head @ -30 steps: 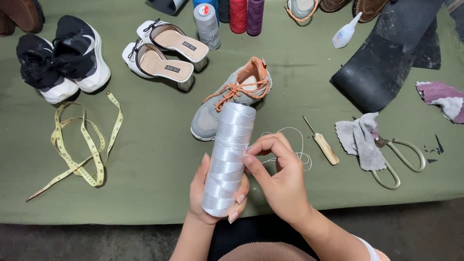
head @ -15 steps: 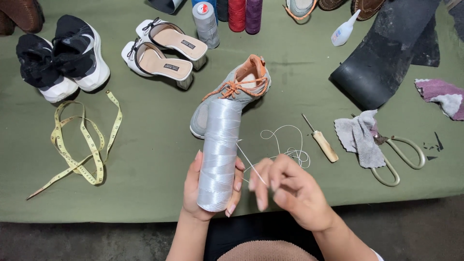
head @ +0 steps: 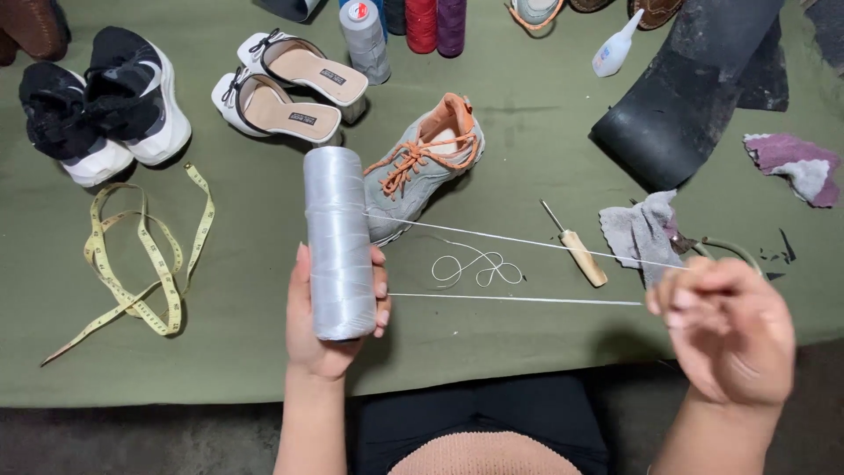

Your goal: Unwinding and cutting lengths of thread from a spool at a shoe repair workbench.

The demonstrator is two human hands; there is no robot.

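Note:
My left hand (head: 327, 334) grips a tall spool of white thread (head: 338, 239), held upright above the green table. My right hand (head: 726, 327) is out to the right, pinching the white thread (head: 519, 300), which runs taut in two strands from the spool to my fingers. Behind the spool lies a grey sneaker with orange laces (head: 425, 165). A loose curl of white thread (head: 477, 266) rests on the table between my hands.
A wooden-handled awl (head: 576, 247), a grey rag (head: 642, 232) and scissors lie at right. A yellow tape measure (head: 145, 264), black-and-white sneakers (head: 101, 105) and white sandals (head: 286, 86) are at left. Thread cones (head: 365, 37), a glue bottle (head: 614, 46) and black rubber sheet (head: 694, 84) stand at back.
My right hand has pulled away from the spool to the right, drawing out a long length of thread. The spool has stayed in my left hand, shifted slightly left.

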